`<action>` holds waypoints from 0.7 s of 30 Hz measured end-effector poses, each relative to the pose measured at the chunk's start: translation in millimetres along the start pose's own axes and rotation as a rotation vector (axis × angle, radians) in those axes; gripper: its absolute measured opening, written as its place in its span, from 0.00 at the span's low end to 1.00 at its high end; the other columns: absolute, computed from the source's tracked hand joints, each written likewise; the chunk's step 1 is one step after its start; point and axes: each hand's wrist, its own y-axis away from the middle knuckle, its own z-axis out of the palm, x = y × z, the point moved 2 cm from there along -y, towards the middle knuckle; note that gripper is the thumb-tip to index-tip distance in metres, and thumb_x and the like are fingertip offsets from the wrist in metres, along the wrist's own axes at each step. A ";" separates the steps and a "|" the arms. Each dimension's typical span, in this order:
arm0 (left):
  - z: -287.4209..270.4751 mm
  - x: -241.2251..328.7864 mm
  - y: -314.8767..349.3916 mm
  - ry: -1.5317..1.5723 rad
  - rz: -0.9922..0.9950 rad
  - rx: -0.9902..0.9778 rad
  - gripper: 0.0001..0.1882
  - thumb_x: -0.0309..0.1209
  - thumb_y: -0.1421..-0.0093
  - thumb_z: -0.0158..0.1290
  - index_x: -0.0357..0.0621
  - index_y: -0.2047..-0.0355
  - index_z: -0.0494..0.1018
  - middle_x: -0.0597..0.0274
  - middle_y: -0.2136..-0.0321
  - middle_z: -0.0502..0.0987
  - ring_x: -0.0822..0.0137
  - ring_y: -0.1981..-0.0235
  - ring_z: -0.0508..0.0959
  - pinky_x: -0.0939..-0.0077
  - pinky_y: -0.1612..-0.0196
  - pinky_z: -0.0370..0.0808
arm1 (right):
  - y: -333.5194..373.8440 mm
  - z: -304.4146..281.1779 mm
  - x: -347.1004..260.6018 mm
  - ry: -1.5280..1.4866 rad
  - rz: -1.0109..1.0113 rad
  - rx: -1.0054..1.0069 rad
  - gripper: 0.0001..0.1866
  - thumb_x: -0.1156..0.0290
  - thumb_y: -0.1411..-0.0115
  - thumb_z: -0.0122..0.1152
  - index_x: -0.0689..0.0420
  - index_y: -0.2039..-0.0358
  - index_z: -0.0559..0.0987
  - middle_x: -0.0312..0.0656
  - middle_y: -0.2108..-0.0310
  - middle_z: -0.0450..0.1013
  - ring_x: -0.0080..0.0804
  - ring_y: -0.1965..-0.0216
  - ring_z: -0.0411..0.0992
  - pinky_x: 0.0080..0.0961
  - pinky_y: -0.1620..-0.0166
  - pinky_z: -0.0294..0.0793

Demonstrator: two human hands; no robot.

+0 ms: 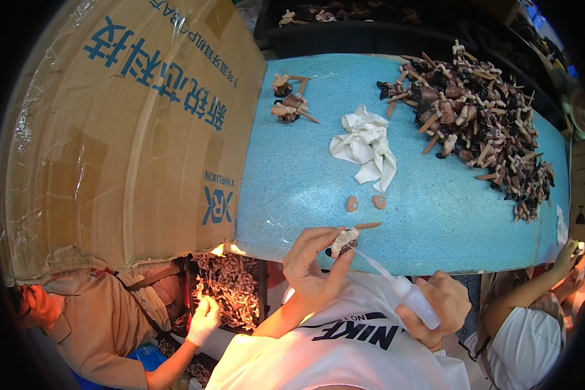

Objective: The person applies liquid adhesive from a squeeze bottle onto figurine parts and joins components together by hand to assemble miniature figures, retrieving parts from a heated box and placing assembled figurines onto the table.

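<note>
Between the thumb and fingers of my left hand point(315, 270) is a small figurine point(344, 241), pale and dark with a brown strip-like part sticking out to the right. My right hand point(445, 305) grips a translucent squeeze bottle point(417, 303). Its thin nozzle points up and left, with the tip at or very close to the figurine; whether they touch I cannot tell. Just beyond, two small tan round parts, a left one point(352, 203) and a right one point(379, 201), lie on the blue work surface point(292, 188).
A large heap of similar figurines point(474, 123) covers the back right. Crumpled white tissue point(365, 143) lies mid-surface, with a couple of figurines point(291, 106) at the back left. A tall cardboard box point(130, 143) walls the left side. Co-workers sit left point(104, 325) and right point(526, 338).
</note>
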 end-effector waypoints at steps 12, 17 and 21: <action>-4.8 -9.3 -1.6 0.493 -0.206 0.027 0.11 0.17 0.47 0.49 0.32 0.62 0.69 0.52 0.62 0.71 0.65 0.65 0.74 0.67 0.64 0.75 | 4.6 4.3 33.0 -0.652 0.600 0.407 0.24 0.59 0.55 0.67 0.64 0.66 0.70 0.43 0.77 0.70 0.28 0.76 0.67 0.22 0.71 0.64; -14.2 -12.3 -8.0 0.564 -0.203 0.052 0.11 0.21 0.44 0.47 0.33 0.60 0.68 0.53 0.60 0.70 0.63 0.59 0.71 0.60 0.62 0.74 | 0.0 6.2 75.4 -0.534 0.558 0.343 0.17 0.76 0.54 0.62 0.63 0.62 0.72 0.45 0.62 0.70 0.30 0.57 0.66 0.22 0.55 0.63; -18.8 -14.8 -10.4 0.541 -0.194 0.081 0.11 0.22 0.44 0.47 0.33 0.60 0.68 0.54 0.61 0.71 0.63 0.60 0.72 0.60 0.62 0.75 | 1.4 25.1 116.0 -0.392 0.602 0.272 0.16 0.80 0.54 0.61 0.64 0.62 0.73 0.42 0.59 0.69 0.28 0.58 0.66 0.21 0.55 0.64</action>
